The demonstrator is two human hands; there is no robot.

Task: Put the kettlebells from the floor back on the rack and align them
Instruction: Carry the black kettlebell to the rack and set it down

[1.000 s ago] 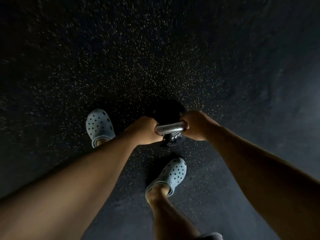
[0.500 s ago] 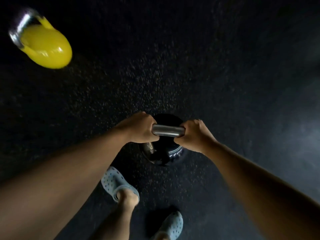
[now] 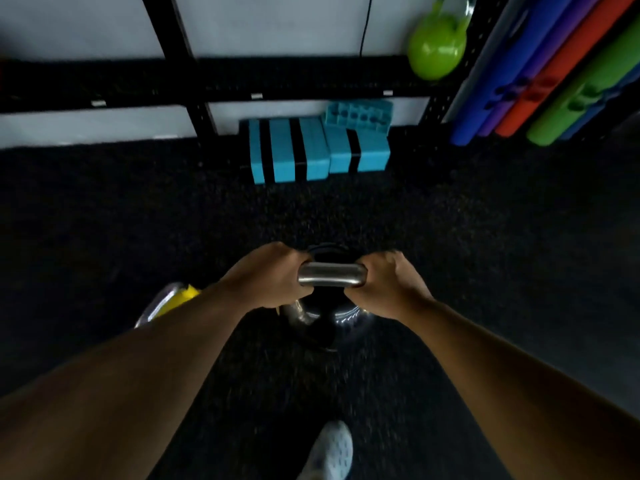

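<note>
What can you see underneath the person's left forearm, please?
Part of a yellow kettlebell with a silver handle pokes out from under the left forearm, on the dark floor. The rest of its body is covered by the arm.

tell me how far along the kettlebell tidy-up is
Done: a green kettlebell already sits on the rack. In hand: the black kettlebell, gripped by left hand and right hand. Left: the yellow kettlebell on the floor, then aligning.

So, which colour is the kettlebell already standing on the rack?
Green kettlebell, seen in the head view, upper right.
</note>
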